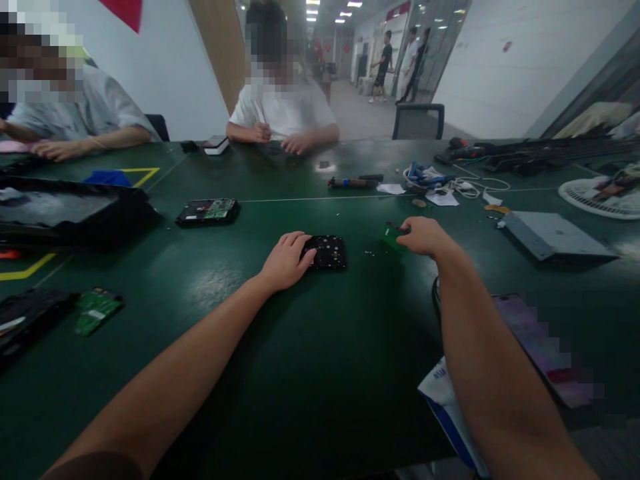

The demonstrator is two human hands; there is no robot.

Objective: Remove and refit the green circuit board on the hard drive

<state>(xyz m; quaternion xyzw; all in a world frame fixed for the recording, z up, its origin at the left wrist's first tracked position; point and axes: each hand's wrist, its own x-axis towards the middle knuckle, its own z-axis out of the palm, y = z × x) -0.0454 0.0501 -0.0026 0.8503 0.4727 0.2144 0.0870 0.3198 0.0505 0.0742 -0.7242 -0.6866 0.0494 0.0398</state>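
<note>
My left hand [290, 259] rests on the left side of a black hard drive [332, 252], its fingers over the far edge and the thumb on top. The drive lies on the green table [320, 373], and part of it is hidden under that hand. To the right, my right hand [423, 236] pinches a small green circuit board [392, 235] just over the tabletop. Between the drive and the board lie several tiny screws [369, 253]. Farther left sits another hard drive [209, 211] with a green board showing on its top.
A loose green circuit board [99, 310] and a black casing [65, 213] are at the left. A screwdriver [355, 182], tangled cables [430, 177] and a grey metal box [557, 235] stand to the right. A phone [540, 347] lies beside my right forearm. Two people sit opposite.
</note>
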